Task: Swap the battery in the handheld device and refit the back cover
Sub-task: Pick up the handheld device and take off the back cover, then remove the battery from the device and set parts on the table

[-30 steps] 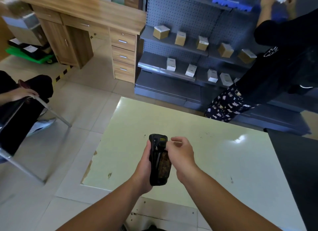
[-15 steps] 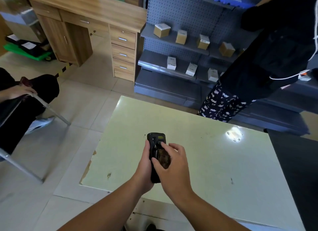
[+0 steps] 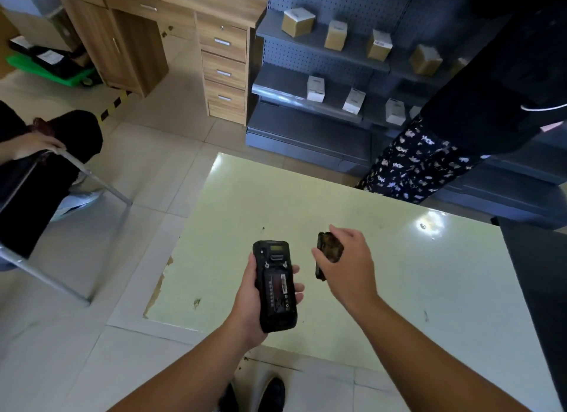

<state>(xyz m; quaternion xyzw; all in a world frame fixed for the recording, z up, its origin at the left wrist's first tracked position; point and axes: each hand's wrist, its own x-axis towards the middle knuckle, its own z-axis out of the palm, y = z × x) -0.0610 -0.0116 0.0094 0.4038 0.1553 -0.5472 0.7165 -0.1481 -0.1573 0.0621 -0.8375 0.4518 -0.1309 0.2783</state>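
Observation:
My left hand grips a black handheld device, back side up above the near part of a pale green table. The device's back is uncovered and a dark battery with a label shows in its bay. To the right, my right hand holds the black back cover, lifted clear of the device and tilted on edge. My fingers hide part of the cover.
A person in patterned trousers stands at the table's far right corner, before grey shelves with small boxes. A seated person on a metal-framed chair is at the left. A wooden desk stands behind.
My right hand went from pressing on the device's back to pulling the back cover off and away to the right. The battery bay is now exposed. The left hand keeps hold of the device.

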